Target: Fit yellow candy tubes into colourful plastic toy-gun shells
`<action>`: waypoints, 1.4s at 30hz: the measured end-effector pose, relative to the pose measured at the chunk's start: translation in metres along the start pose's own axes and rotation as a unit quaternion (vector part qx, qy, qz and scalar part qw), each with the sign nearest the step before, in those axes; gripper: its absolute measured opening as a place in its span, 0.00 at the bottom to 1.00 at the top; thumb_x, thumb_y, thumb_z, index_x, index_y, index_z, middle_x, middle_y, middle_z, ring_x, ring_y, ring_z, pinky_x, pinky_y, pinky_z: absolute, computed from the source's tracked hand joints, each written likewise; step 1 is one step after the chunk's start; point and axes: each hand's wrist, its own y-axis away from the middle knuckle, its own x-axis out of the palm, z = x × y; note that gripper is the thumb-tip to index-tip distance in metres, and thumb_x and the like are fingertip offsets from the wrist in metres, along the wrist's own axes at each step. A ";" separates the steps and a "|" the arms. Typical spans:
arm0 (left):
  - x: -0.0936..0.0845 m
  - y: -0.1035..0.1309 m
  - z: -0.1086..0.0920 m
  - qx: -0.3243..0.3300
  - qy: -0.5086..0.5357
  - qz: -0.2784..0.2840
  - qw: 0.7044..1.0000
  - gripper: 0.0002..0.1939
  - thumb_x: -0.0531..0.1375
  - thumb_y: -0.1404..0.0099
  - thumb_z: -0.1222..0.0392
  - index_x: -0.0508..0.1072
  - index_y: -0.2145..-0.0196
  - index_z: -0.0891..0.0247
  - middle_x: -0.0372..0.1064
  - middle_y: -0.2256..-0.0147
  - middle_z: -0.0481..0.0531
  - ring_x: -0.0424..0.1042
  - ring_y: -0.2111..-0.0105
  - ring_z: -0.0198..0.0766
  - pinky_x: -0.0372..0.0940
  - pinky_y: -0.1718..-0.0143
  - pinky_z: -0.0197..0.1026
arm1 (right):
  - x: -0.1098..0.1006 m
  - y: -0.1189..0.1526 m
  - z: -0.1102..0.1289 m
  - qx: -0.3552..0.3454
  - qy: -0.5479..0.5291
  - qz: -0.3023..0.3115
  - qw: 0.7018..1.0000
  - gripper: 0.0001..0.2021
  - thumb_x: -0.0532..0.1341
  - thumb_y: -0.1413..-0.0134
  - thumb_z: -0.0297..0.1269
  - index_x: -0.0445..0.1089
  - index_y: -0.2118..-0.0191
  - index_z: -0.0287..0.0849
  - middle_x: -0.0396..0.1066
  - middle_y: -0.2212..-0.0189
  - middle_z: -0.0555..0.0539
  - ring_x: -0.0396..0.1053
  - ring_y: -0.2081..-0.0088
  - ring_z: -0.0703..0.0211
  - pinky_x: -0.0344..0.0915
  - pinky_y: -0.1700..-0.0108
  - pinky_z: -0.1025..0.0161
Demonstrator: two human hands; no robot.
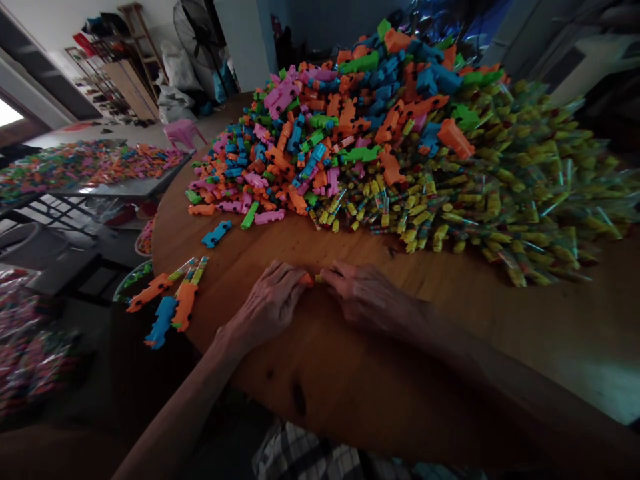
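Over the front of the round wooden table, my left hand is closed around an orange toy, of which only one end shows. My right hand pinches a small yellow wrapped tube whose end meets or nearly meets the orange toy. Both hands are close together, fingertips facing. To the left, two orange toy cars and a blue toy car lie at the table's edge with yellow tubes at their ends. A single blue toy car lies above them.
A large heap of coloured toy cars covers the table's back. Beside it on the right is a heap of yellow wrapped tubes. Further off at the left stand another toy-covered table, a pink stool and a fan.
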 end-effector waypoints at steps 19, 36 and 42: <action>-0.003 -0.004 0.013 -0.022 -0.008 -0.016 1.000 0.10 0.51 0.24 0.62 0.72 0.55 0.65 0.70 0.63 0.55 0.67 0.61 0.41 0.62 0.57 0.44 | 0.011 -0.004 -0.005 0.007 -0.015 -0.037 0.999 0.16 0.55 0.36 0.29 0.69 0.45 0.38 0.71 0.54 0.40 0.68 0.63 0.57 0.60 0.63 0.60; -0.019 0.002 0.000 -0.247 0.319 -0.066 0.913 0.15 0.60 0.29 0.49 0.78 0.63 0.64 0.62 0.73 0.46 0.59 0.73 0.31 0.54 0.72 0.34 | 0.006 -0.010 0.002 0.049 -0.068 -0.076 0.994 0.13 0.53 0.32 0.32 0.71 0.50 0.37 0.71 0.55 0.38 0.69 0.61 0.55 0.62 0.61 0.60; -0.007 0.009 -0.003 -0.258 0.396 -0.113 0.874 0.13 0.61 0.29 0.50 0.79 0.63 0.63 0.63 0.73 0.47 0.62 0.72 0.32 0.59 0.69 0.35 | -0.001 -0.008 0.023 0.008 -0.312 -0.170 0.935 0.10 0.59 0.34 0.38 0.74 0.59 0.37 0.72 0.67 0.44 0.67 0.68 0.60 0.62 0.66 0.63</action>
